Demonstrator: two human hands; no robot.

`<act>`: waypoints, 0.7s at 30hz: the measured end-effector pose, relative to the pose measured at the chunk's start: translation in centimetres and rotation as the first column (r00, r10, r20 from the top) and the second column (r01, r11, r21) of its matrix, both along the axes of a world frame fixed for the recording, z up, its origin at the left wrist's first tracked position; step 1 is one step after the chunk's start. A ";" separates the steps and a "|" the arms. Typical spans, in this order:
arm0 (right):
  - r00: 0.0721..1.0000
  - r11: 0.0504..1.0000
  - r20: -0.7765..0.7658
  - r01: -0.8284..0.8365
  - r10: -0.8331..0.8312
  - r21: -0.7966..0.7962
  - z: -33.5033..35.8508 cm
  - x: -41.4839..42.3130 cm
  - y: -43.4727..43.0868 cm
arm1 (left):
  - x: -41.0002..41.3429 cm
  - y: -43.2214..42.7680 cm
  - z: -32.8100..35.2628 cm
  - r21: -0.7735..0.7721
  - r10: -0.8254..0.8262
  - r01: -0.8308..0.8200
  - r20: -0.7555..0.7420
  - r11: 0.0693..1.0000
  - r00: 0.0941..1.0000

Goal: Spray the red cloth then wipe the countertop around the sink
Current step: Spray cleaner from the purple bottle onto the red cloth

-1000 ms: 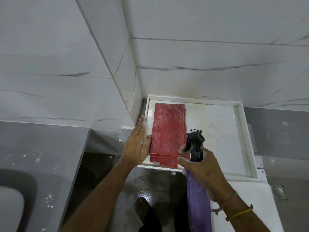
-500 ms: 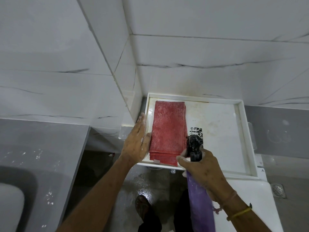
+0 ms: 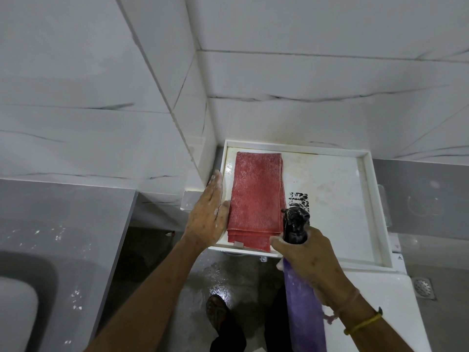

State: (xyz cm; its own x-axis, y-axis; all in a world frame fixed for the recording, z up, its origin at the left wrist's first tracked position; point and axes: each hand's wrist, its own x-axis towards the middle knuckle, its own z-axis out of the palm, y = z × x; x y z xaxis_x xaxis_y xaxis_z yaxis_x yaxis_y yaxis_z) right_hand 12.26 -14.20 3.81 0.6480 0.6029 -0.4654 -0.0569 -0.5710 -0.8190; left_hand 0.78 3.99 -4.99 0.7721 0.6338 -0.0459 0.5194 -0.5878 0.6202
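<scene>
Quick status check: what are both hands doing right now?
Left hand open, flat at tray edge beside cloth. Right hand gripping spray bottle. Cloth folded in tray. Nothing in the way.

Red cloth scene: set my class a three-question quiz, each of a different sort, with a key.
1. True or false: the cloth lies folded in the white tray.
2. Which hand holds the spray bottle? A. left B. right C. neither
3. Fill in: the left hand rests flat against the tray's ____ edge.

Key
1. True.
2. B: the right hand grips the bottle's neck, its black nozzle beside the cloth.
3. Left, next to the cloth.
</scene>
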 end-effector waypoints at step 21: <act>0.999 0.995 -0.032 0.037 -0.034 0.091 1.4 1.2 -0.3 | -0.2 0.0 0.0 0.005 -0.013 0.013 0.014 1.000 1.000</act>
